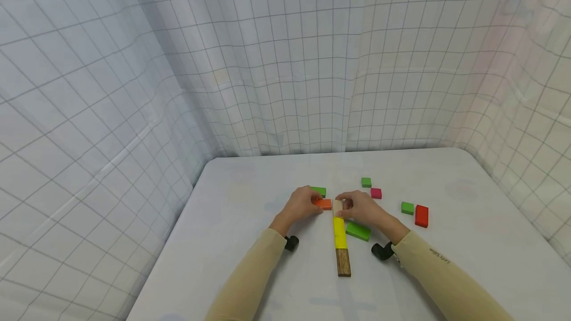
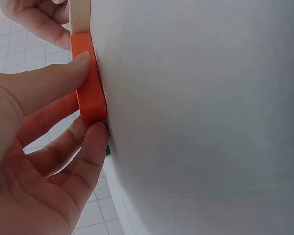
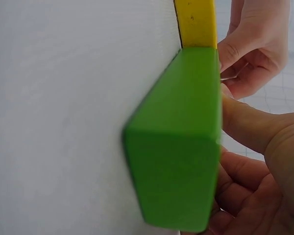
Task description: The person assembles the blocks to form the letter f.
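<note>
Nearest on the table [image 1: 200,271], a brown block [image 1: 343,262] and a yellow block [image 1: 340,233] run end to end toward the far edge, a large green block [image 1: 358,231] beside the yellow one. Beyond, the right hand [image 1: 362,207] pinches the pale block [image 1: 337,207] continuing that row, and the left hand [image 1: 300,205] grips the orange block [image 1: 326,204] just beside it, toward the left edge. Farther lie a magenta block [image 1: 376,193], then a small green block [image 1: 366,182].

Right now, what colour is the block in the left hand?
Orange, all over what's visible. The block shows best in the left wrist view.
</note>
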Available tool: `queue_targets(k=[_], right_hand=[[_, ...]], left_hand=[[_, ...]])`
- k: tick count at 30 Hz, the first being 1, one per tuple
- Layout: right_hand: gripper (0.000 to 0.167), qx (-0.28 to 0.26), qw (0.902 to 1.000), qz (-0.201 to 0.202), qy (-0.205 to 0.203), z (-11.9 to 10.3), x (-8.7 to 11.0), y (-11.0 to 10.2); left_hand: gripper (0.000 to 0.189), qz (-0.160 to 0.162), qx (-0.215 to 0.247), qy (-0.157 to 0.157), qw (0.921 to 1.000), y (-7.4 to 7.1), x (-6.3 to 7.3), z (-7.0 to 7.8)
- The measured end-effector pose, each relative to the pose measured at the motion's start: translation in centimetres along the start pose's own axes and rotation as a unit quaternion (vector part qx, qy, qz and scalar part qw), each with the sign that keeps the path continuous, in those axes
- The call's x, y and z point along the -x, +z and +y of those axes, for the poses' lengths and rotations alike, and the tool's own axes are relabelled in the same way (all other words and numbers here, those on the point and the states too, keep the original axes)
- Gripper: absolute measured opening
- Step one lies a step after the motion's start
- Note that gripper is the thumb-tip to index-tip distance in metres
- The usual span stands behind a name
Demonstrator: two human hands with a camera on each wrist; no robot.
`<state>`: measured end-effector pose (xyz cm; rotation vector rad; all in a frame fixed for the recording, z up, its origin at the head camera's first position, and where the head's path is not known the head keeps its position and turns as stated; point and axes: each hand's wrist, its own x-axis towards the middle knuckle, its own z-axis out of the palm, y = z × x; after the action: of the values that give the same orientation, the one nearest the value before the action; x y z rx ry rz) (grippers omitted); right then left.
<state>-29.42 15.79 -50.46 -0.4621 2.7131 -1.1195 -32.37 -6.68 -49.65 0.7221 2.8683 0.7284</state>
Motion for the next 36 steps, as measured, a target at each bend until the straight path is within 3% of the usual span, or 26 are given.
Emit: queue_targets(k=[23, 36], right_hand=[[0.049, 0.003, 1.0, 0.0, 0.002, -0.14, 0.04, 0.04], [0.046, -0.001, 1.0, 0.0, -0.005, -0.08, 0.1, 0.11]], left_hand=[[0.032, 0.001, -0.012, 0.001, 0.9999, -0.08, 0.27, 0.72], [0.031, 0.01, -0.012, 0.01, 0.9998, 0.17, 0.26, 0.38]])
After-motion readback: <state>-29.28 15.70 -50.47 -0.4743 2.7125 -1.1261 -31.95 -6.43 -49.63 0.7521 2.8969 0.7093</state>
